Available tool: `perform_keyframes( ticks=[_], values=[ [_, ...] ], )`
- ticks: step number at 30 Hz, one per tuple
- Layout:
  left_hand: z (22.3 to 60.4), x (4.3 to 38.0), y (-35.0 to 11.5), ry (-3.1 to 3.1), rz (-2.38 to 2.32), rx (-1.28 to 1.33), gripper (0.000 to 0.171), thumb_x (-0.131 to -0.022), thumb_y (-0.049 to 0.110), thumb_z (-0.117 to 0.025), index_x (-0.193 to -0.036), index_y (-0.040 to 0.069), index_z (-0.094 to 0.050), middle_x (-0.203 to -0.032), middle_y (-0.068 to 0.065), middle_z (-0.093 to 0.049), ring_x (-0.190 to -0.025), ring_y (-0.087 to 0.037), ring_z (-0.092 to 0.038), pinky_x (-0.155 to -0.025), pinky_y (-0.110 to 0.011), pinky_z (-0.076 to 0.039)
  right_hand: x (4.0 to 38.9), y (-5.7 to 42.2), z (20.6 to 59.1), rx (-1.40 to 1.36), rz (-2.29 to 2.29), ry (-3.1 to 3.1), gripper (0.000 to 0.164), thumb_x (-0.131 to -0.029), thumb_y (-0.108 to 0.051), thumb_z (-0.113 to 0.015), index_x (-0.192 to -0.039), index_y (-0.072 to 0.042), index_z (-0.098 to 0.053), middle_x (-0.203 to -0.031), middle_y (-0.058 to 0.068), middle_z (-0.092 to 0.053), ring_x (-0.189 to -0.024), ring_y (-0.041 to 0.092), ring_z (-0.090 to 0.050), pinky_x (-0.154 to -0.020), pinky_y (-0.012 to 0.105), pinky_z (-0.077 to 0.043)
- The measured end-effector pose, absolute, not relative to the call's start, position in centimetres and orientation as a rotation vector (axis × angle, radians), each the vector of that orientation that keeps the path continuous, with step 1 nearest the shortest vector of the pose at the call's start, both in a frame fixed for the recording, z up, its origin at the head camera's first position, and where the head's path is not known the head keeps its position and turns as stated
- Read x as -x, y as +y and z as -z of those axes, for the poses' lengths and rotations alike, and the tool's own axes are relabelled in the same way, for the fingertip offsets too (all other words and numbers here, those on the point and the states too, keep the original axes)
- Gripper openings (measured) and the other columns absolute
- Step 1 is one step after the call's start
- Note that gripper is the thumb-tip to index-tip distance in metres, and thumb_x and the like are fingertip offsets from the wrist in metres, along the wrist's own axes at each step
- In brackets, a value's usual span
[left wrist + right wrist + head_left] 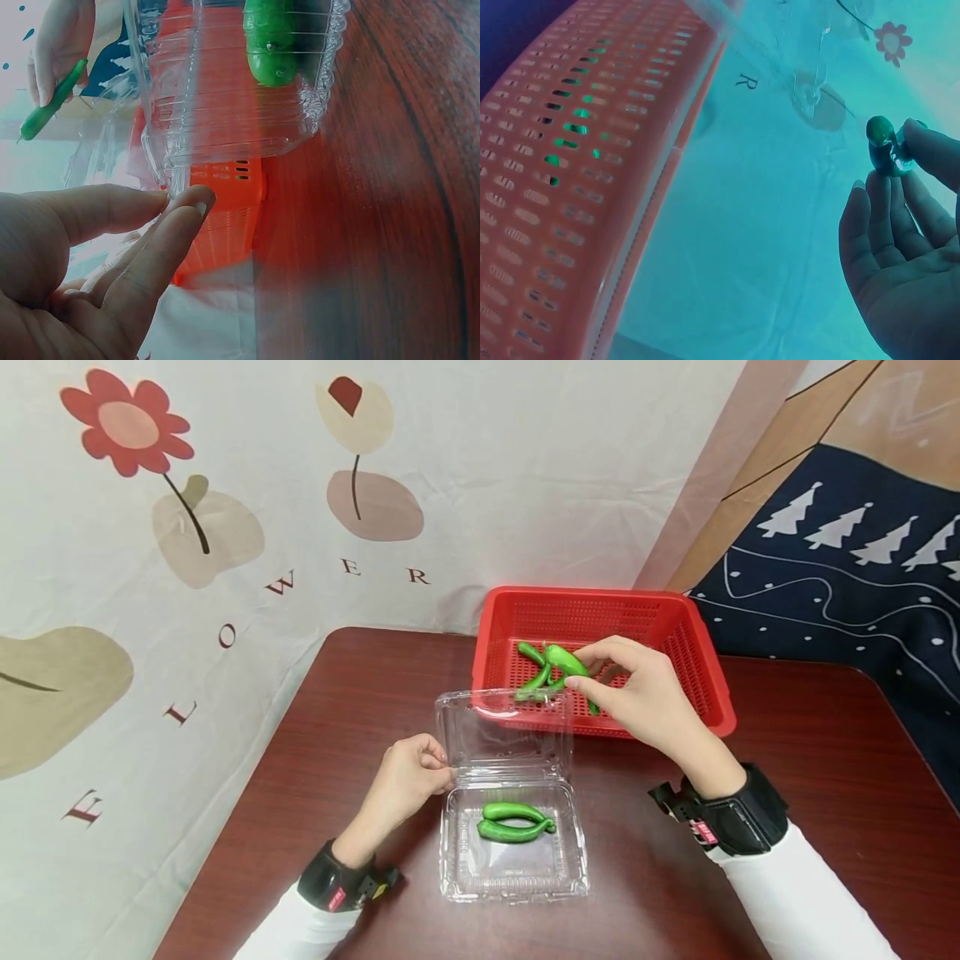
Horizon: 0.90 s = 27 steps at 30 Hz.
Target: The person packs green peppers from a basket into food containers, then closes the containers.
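My right hand (633,693) pinches a green chili pepper (566,660) between thumb and fingers, raised over the red basket (697,660). The right wrist view shows this pepper (881,142) end-on at the fingertips. More green peppers (534,681) lie in the basket, partly hidden by the held one and my hand. In front stands a clear plastic clamshell container (517,887), its lid (502,731) tipped up at the back. Two peppers (513,832) lie side by side in its base. At the hinge's left end, my left hand (408,772) pinches the container's edge with thumb and forefinger.
Everything stands on a dark red-brown table (360,693). The raised lid overlaps the basket's front wall in the head view. Behind the table hangs a white cloth (480,468) with flowers and letters, and a dark blue one (825,585) with trees is at the right.
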<state>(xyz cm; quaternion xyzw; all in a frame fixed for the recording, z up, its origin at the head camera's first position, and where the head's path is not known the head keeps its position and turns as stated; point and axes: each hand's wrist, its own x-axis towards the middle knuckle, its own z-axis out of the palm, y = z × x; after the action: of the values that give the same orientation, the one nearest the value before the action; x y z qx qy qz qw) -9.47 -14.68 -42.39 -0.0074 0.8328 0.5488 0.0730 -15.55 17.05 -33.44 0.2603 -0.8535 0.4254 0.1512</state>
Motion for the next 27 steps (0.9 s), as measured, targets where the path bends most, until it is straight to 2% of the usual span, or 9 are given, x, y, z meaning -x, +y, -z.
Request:
perform_keyframes(
  ticks=[5,12,19,23,27],
  values=[
    [42.4,9.5,-14.6,2.506,-1.644,0.032,0.021,-0.081,-0.01,-0.077,-0.081,0.004,-0.061,-0.068,-0.004,-0.073,-0.062,-0.015,-0.069,-0.054,-0.022,-0.051,14.6,16.4,34.2,-0.797,-1.221,-2.43,0.033,-0.08,0.0,-0.089,-0.109,-0.009,-0.077,-0.098,-0.003,-0.073,-0.083,0.011,-0.065,-0.069,0.022,-0.056],
    [42.3,9.5,-14.5,2.508,-1.644,0.036,0.021,-0.081,-0.01,-0.078,-0.082,0.003,-0.061,-0.069,-0.004,-0.073,-0.062,-0.014,-0.068,-0.054,-0.021,-0.051,12.7,15.1,35.5,-0.884,-1.205,-2.454,0.034,-0.081,-0.005,-0.09,-0.112,-0.012,-0.077,-0.101,-0.007,-0.07,-0.086,0.009,-0.062,-0.071,0.029,-0.056],
    [42.4,9.4,-14.5,2.522,-1.645,0.021,0.02,-0.081,-0.011,-0.076,-0.082,0.003,-0.061,-0.069,-0.006,-0.073,-0.061,-0.013,-0.066,-0.053,-0.022,-0.049,10.5,13.8,36.6,-1.073,-1.229,-2.443,0.029,-0.084,-0.009,-0.088,-0.109,-0.017,-0.075,-0.095,-0.011,-0.065,-0.078,0.012,-0.059,-0.062,0.028,-0.051],
    [42.3,9.4,-14.5,2.527,-1.642,0.027,0.02,-0.08,-0.011,-0.075,-0.081,0.003,-0.061,-0.068,-0.005,-0.072,-0.06,-0.012,-0.063,-0.052,-0.022,-0.047,9.5,13.2,37.5,-1.178,-1.207,-2.466,0.026,-0.086,-0.012,-0.087,-0.108,-0.016,-0.075,-0.1,-0.011,-0.067,-0.086,0.008,-0.061,-0.069,0.029,-0.055],
    [42.3,9.3,-14.4,2.505,-1.66,0.035,0.021,-0.082,-0.011,-0.077,-0.082,0.003,-0.061,-0.069,-0.008,-0.073,-0.061,-0.014,-0.067,-0.052,-0.022,-0.049,8.7,12.5,38.7,-1.258,-1.13,-2.506,0.025,-0.087,-0.014,-0.086,-0.109,-0.013,-0.075,-0.103,-0.009,-0.07,-0.091,0.005,-0.063,-0.077,0.029,-0.058]
  ],
)
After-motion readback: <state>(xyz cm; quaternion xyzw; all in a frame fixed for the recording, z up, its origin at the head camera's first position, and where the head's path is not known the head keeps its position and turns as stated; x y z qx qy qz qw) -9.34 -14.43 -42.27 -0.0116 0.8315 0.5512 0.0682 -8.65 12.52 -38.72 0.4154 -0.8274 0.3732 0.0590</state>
